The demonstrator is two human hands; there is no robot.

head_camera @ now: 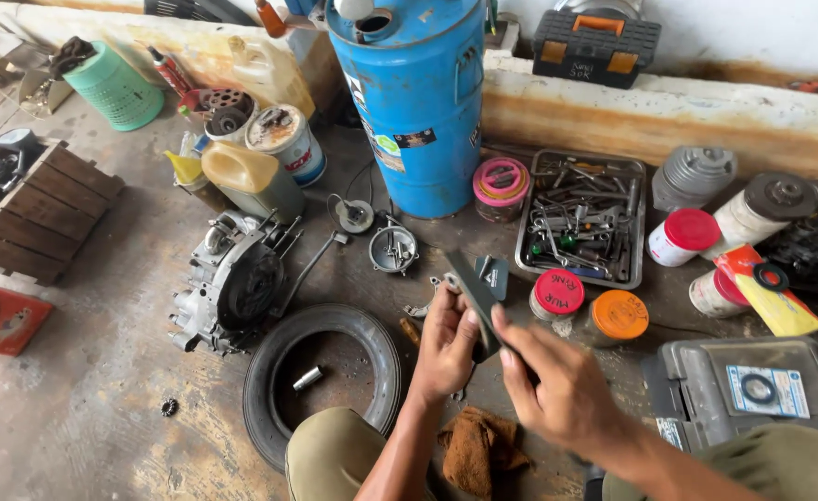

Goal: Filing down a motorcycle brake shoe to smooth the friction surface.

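2 hands (446,348) (557,390) grip a dark flat strip (472,292) nr metal tray (528,243) w/ tools (580,223).

Concrete floor (84,408): tyre (321,380), engine casing (232,278), blue drum (418,102).

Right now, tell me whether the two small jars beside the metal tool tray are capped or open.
Both capped. The red-lidded jar and the orange-lidded jar stand upright by the tray, lids covering their mouths.

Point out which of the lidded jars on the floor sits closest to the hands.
The jar with the red lid, just below the metal tool tray, lies nearest the right hand. The orange-lidded jar sits beside it, farther right.
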